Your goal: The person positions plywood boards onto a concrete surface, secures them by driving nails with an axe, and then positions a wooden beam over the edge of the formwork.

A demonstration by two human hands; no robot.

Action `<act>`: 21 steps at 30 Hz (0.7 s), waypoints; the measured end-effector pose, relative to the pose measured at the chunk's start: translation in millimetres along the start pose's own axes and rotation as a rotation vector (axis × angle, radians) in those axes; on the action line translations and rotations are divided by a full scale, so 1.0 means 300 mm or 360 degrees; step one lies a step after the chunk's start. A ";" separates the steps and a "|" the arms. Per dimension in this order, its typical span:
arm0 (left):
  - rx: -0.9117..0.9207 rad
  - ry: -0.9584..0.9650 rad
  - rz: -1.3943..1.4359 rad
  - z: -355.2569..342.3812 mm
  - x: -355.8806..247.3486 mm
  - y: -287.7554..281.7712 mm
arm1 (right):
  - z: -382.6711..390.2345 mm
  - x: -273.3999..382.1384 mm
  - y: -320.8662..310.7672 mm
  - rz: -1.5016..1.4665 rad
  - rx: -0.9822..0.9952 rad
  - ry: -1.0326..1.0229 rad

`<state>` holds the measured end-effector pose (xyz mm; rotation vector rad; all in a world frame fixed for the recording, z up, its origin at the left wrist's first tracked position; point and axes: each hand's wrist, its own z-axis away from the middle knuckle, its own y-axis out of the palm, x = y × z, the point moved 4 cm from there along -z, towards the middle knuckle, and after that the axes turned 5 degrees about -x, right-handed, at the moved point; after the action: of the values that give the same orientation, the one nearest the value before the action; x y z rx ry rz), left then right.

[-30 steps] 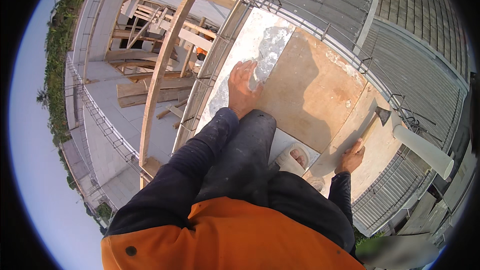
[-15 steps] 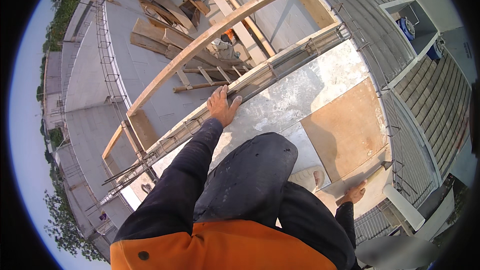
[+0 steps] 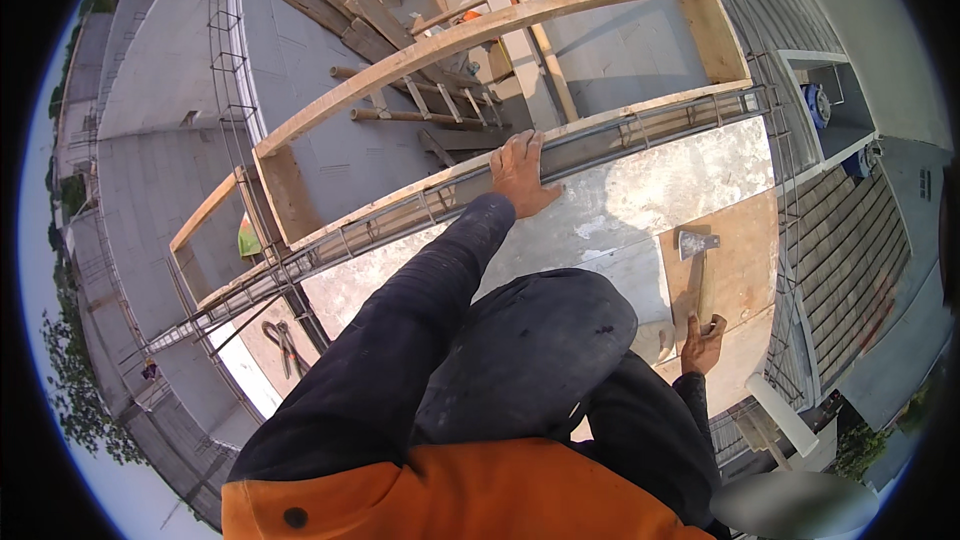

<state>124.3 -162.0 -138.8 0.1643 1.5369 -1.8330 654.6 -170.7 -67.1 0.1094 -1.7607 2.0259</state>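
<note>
My left hand (image 3: 520,172) rests at the edge of a long formwork board (image 3: 400,194), fingers reaching over the rim and thumb spread, holding nothing. Steel reinforcing bars (image 3: 650,124) run along that edge beside it. At the lower right, my right hand (image 3: 703,344) is closed round the wooden handle of a hatchet (image 3: 697,244). Its metal head with a flared blade points away from me, above a brown plywood panel (image 3: 745,260). My bent knee (image 3: 530,340) lies between the two hands.
Pincers (image 3: 285,348) lie on a board at lower left. A curved timber frame (image 3: 480,22) stands beyond the rebar edge. Far below are stacked planks (image 3: 330,0) and a bamboo ladder (image 3: 430,112). Rebar cages (image 3: 225,40) and a tiled roof (image 3: 850,230) flank the site.
The hatchet has swung up, its head now pointing away from me rather than to the right. My left hand sits farther right along the edge. The whole view has turned, showing the pincers fully.
</note>
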 end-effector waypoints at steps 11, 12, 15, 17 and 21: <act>-0.0043 0.0078 -0.0562 0.280 0.373 -0.202 | -0.118 0.022 0.060 0.0558 0.0333 0.0012; -0.0030 0.0098 -0.0564 0.281 0.371 -0.189 | -0.128 0.020 0.065 0.0640 0.0355 0.0008; -0.0048 0.0150 -0.0490 0.268 0.388 -0.171 | -0.164 0.000 0.090 0.0793 0.0435 0.0062; -0.0034 0.0172 -0.0462 0.264 0.389 -0.159 | -0.175 -0.019 0.096 0.0814 0.0489 0.0117; 0.0037 0.0129 -0.0451 0.248 0.393 -0.156 | -0.170 0.090 0.092 0.0757 0.0359 0.0005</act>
<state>36.3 -279.5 -142.3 0.0325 1.6637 -2.0865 631.7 -116.8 -92.3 -0.2683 -1.6641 2.5514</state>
